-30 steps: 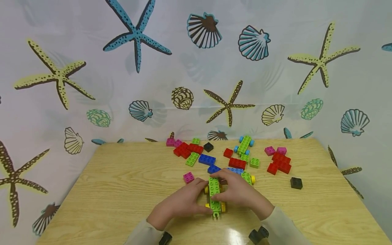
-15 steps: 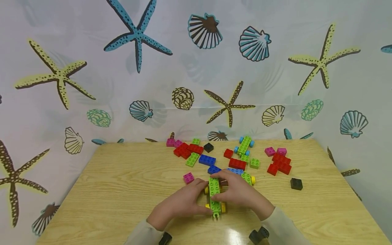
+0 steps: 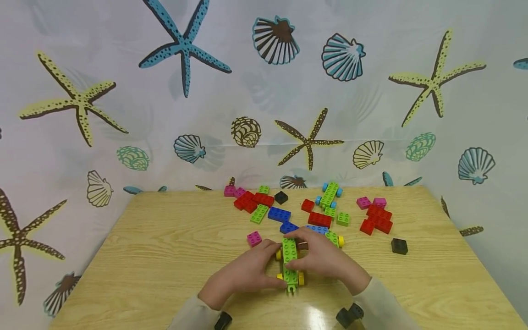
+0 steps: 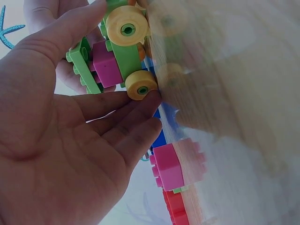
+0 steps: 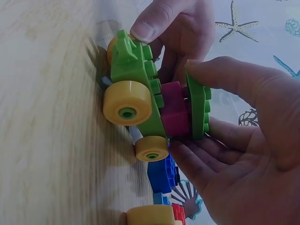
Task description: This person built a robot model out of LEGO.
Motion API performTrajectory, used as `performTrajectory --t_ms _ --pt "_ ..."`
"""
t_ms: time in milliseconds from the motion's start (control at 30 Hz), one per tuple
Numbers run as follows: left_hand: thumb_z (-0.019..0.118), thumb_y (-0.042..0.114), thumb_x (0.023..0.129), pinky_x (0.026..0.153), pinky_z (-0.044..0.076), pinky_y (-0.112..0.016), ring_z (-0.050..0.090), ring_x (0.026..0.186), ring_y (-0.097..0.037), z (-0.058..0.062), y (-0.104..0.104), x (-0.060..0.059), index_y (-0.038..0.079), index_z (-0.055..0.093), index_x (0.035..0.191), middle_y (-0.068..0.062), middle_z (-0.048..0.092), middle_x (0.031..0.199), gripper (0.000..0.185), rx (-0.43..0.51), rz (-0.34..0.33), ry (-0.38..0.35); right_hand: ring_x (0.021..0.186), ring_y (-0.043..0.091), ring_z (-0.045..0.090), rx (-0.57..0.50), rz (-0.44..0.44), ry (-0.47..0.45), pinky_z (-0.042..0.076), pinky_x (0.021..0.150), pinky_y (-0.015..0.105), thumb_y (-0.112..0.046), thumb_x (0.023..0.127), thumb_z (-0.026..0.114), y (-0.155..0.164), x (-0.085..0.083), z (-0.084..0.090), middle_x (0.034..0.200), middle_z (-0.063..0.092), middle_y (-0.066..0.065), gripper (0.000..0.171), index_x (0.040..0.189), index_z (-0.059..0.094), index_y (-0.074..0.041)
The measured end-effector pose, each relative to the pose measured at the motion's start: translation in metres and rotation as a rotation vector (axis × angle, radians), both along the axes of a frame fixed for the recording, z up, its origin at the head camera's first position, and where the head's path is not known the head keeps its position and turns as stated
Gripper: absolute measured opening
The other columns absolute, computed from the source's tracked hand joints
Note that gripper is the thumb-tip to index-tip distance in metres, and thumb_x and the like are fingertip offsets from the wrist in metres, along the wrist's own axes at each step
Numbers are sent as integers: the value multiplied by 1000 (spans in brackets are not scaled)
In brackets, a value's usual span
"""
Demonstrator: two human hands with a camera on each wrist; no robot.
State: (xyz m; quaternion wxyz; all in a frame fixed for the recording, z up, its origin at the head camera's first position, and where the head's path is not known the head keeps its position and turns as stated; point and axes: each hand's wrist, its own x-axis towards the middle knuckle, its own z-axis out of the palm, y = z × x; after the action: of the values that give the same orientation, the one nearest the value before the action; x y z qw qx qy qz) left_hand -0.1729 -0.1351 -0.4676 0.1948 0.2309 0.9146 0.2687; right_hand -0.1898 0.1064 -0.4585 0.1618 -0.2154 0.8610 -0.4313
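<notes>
**A:** What do you log for the two hands?

**B:** I note both at the near middle of the counter (image 3: 144, 256), pale wood-grain laminate with a glossy patch by the near edge. Between them stands a small brick car (image 3: 290, 263): long studded green plate on top, a magenta block under it, a green chassis, smooth round yellow wheels with green hubs. The wheels rest on the counter.

**A:** Left hand?

**B:** Left hand (image 3: 243, 274) lies against the car's left side. From the left wrist view I see the thumb along the green top and the fingertips (image 4: 149, 101) at the small yellow wheel (image 4: 141, 86), fingers gently bent round the body.

**A:** Right hand?

**B:** Right hand (image 3: 326, 259) clamps the other flank. In the right wrist view the thumb presses the outer face of the green plate (image 5: 198, 108), the fingers curl under near the small wheel.

**A:** Around it?

**B:** Loose bricks behind: a pink square brick (image 3: 254, 239) just left, a blue brick (image 3: 279, 214), red bricks (image 3: 377, 220) to the right, a black brick (image 3: 398, 246) apart from them, a second green chassis with blue wheels (image 3: 328, 195) near the shell-printed curtain (image 3: 82, 105).
</notes>
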Motion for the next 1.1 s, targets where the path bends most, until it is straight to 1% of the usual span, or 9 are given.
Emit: performTrajectory --t_ms 167,500,700,967,1100 --pt "91 54 92 130 48 -54 59 151 -30 1 0 -1 5 50 166 -11 56 163 98 -5 -8 11 139 39 68 -4 -14 -6 56 119 62 -26 93 93 1 0 0 153 67 11 69 153 64 -8" --pt "91 55 92 130 48 -54 59 151 -29 -3 -1 -1 6 51 166 -9 57 162 97 5 -11 11 138 37 68 18 14 41 56 119 63 -30 94 93 -1 2 -1 151 69 11 69 153 66 -8" --pt "91 55 92 130 48 -54 58 152 -30 -2 -1 -1 5 51 166 -10 56 163 98 2 -14 16 139 38 68 15 -6 24 55 119 63 -29 94 93 -2 2 -2 152 68 10 70 155 65 -9" --pt "91 54 92 130 48 -54 58 152 -31 -2 0 0 5 51 166 -10 56 164 97 0 -14 19 141 40 67 -4 -8 10 55 120 63 -26 93 93 -1 2 -2 156 66 12 71 155 63 -8" --pt "91 53 92 130 48 -54 58 152 -30 -2 0 0 4 52 165 -9 57 163 97 3 -15 24 142 40 67 6 -27 -1 55 120 63 -27 92 94 -2 2 -2 156 66 11 70 154 64 -10"
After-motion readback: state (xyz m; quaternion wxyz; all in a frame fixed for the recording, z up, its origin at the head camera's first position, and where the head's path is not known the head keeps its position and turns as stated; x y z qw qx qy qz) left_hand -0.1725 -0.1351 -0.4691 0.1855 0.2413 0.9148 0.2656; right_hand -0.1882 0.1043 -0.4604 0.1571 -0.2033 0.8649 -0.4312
